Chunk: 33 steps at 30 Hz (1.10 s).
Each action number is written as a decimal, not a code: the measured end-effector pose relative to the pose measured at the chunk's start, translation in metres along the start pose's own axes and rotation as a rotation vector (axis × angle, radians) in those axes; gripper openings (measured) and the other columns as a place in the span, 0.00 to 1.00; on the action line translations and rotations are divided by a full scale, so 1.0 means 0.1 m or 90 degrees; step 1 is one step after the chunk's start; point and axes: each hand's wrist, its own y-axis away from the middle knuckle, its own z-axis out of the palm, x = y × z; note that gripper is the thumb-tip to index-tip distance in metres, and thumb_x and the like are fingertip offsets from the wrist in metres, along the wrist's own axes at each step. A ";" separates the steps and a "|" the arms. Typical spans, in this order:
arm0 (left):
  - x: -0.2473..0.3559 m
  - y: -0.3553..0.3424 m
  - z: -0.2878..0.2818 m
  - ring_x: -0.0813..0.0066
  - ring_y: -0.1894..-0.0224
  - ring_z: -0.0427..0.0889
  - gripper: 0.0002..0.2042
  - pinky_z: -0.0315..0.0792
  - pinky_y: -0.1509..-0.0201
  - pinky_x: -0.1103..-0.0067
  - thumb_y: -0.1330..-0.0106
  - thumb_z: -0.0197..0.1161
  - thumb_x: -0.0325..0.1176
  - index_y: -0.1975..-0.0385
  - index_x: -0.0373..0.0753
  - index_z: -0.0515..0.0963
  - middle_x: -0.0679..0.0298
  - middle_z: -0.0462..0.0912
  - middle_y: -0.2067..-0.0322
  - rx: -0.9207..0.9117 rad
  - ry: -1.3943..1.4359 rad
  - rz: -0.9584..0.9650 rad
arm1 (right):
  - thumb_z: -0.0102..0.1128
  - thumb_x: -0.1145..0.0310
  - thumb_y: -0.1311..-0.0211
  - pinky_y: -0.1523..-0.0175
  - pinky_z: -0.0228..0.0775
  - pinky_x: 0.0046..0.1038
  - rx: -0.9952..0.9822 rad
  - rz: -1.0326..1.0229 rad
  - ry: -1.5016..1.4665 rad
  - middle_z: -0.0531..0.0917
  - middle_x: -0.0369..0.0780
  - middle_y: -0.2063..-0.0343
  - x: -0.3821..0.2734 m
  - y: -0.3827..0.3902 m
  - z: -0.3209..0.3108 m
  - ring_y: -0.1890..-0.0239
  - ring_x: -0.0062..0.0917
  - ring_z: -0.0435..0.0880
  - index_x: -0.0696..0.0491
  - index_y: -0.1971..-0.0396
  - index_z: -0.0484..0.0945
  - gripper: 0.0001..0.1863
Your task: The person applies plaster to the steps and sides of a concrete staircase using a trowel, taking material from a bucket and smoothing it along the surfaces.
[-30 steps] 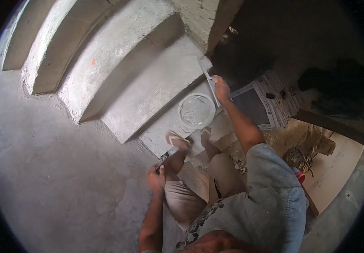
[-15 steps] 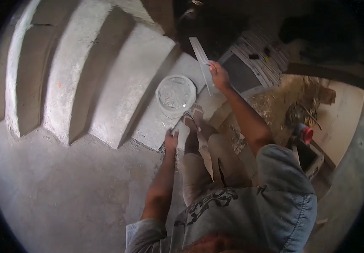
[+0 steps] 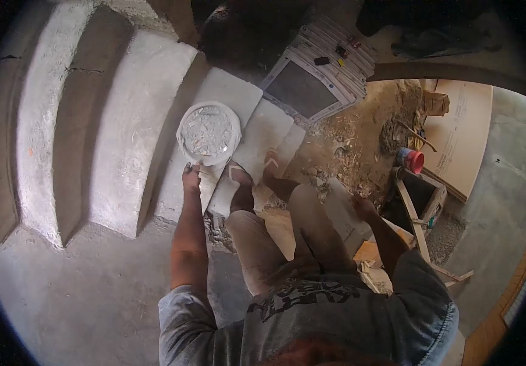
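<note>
A round bucket [image 3: 236,133] filled with grey, lumpy mix stands on a concrete step, just beyond my feet. My left hand [image 3: 192,178] is at the bucket's near rim with its fingers curled; whether they grip the rim or a small thing is unclear. Low at my right side, beside my knee, my right hand [image 3: 362,207] is closed on the edge of a thin pale flat panel [image 3: 340,204]. Part of the panel lies behind my leg, and the fingers are dark and slightly blurred.
Curved concrete steps [image 3: 135,104] rise to the left. A stack of tiles [image 3: 336,58] lies at the far side, small objects on it. Rubble and chips [image 3: 348,134] cover the ground rightward. A red bucket [image 3: 414,161], a wooden frame [image 3: 412,207] and a large board [image 3: 458,140] are farther right.
My right hand has swung the pale panel from above the steps down to beside my right knee. My left hand has come up to the bucket's rim. The view has shifted rightward.
</note>
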 end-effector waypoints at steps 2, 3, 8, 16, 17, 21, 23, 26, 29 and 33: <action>-0.03 0.02 -0.14 0.65 0.43 0.69 0.36 0.59 0.40 0.60 0.41 0.65 0.41 0.34 0.41 0.55 0.59 0.72 0.46 -0.004 0.020 0.052 | 0.48 0.63 0.37 0.51 0.69 0.39 0.009 0.010 0.091 0.80 0.47 0.60 0.07 0.14 -0.02 0.54 0.44 0.77 0.52 0.53 0.75 0.15; 0.00 0.03 -0.09 0.66 0.46 0.71 0.31 0.60 0.41 0.60 0.40 0.65 0.40 0.38 0.43 0.60 0.60 0.74 0.49 -0.042 0.014 0.057 | 0.48 0.63 0.37 0.51 0.69 0.39 0.020 0.009 0.091 0.80 0.47 0.60 0.29 0.15 -0.03 0.54 0.44 0.77 0.52 0.53 0.75 0.15; 0.00 0.04 0.04 0.71 0.53 0.75 0.31 0.66 0.52 0.66 0.43 0.66 0.33 0.39 0.43 0.60 0.65 0.74 0.51 -0.058 0.063 0.059 | 0.48 0.63 0.37 0.51 0.71 0.35 0.099 -0.064 0.054 0.81 0.45 0.62 1.11 -0.16 0.04 0.56 0.38 0.80 0.51 0.52 0.74 0.16; -0.15 0.16 -0.06 0.70 0.66 0.79 0.25 0.77 0.63 0.71 0.39 0.62 0.27 0.44 0.36 0.59 0.58 0.78 0.63 0.080 0.172 0.132 | 0.54 0.62 0.35 0.54 0.72 0.30 -0.024 0.114 -0.456 0.76 0.40 0.66 0.77 -1.20 0.08 0.64 0.29 0.76 0.53 0.62 0.76 0.10; -0.17 0.21 -0.10 0.69 0.70 0.79 0.18 0.77 0.66 0.72 0.39 0.62 0.26 0.51 0.37 0.67 0.58 0.79 0.67 0.133 0.121 0.137 | 0.54 0.62 0.35 0.54 0.72 0.30 -0.056 0.122 -0.507 0.75 0.39 0.66 0.67 -1.38 0.09 0.65 0.28 0.75 0.54 0.64 0.77 0.10; 0.35 0.15 1.22 0.70 0.76 0.79 0.13 0.78 0.73 0.73 0.40 0.64 0.26 0.57 0.36 0.71 0.59 0.79 0.72 0.122 0.163 0.233 | 0.48 0.58 0.33 0.57 0.68 0.27 0.015 -0.180 -0.429 0.74 0.40 0.67 1.97 -2.53 -0.05 0.65 0.24 0.72 0.56 0.50 0.71 0.19; 0.60 0.27 1.16 0.71 0.78 0.79 0.13 0.77 0.75 0.75 0.42 0.64 0.25 0.59 0.32 0.70 0.59 0.79 0.73 0.180 0.165 0.308 | 0.49 0.62 0.33 0.59 0.67 0.25 -0.021 -0.123 -0.066 0.73 0.40 0.69 1.22 -2.85 -0.04 0.67 0.23 0.70 0.55 0.49 0.71 0.18; 0.84 0.43 1.34 0.71 0.78 0.79 0.07 0.77 0.78 0.76 0.45 0.63 0.20 0.68 0.29 0.73 0.58 0.79 0.74 0.216 0.104 0.335 | 0.50 0.66 0.34 0.59 0.65 0.23 0.055 -0.195 -0.162 0.69 0.39 0.72 0.89 -2.84 -0.44 0.70 0.23 0.66 0.56 0.50 0.70 0.16; 0.99 0.41 1.79 0.65 0.78 0.80 0.08 0.76 0.79 0.74 0.47 0.62 0.19 0.68 0.25 0.74 0.53 0.79 0.73 0.205 0.225 0.258 | 0.49 0.71 0.36 0.57 0.65 0.24 0.001 -0.256 -0.495 0.67 0.38 0.73 1.36 -3.06 -0.44 0.69 0.23 0.67 0.58 0.52 0.70 0.14; 1.01 0.14 2.17 0.60 0.77 0.79 0.12 0.76 0.78 0.70 0.46 0.58 0.19 0.61 0.25 0.72 0.49 0.78 0.69 0.210 0.272 0.249 | 0.49 0.74 0.39 0.58 0.66 0.25 0.067 -0.106 -0.503 0.72 0.39 0.72 1.82 -2.85 -0.40 0.69 0.26 0.72 0.58 0.54 0.73 0.14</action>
